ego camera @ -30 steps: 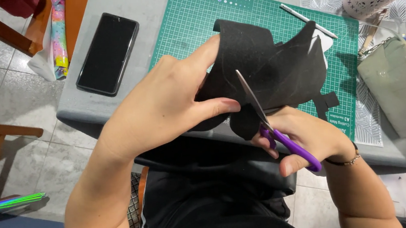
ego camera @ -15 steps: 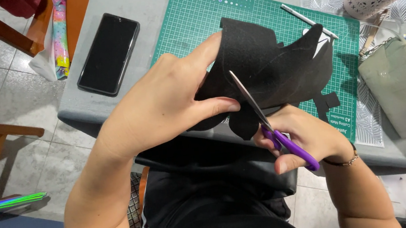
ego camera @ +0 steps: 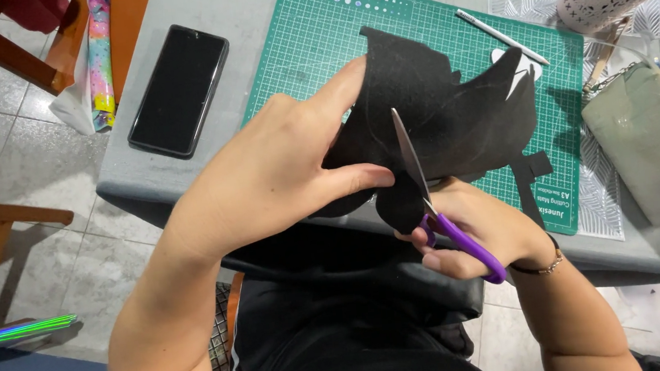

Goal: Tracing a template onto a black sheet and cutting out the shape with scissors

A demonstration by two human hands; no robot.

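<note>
We hold the black sheet (ego camera: 452,117) up over the green mat (ego camera: 316,41), near its front edge. Our left hand (ego camera: 280,174) pinches the sheet's left edge, thumb on the near face, fingers behind. Our right hand (ego camera: 472,232) is closed through the purple scissors (ego camera: 437,207) below the sheet; blades reach up into its lower edge, just right of the left thumb. Phone (ego camera: 178,89) left of mat, pen (ego camera: 501,36) on its far right.
</note>
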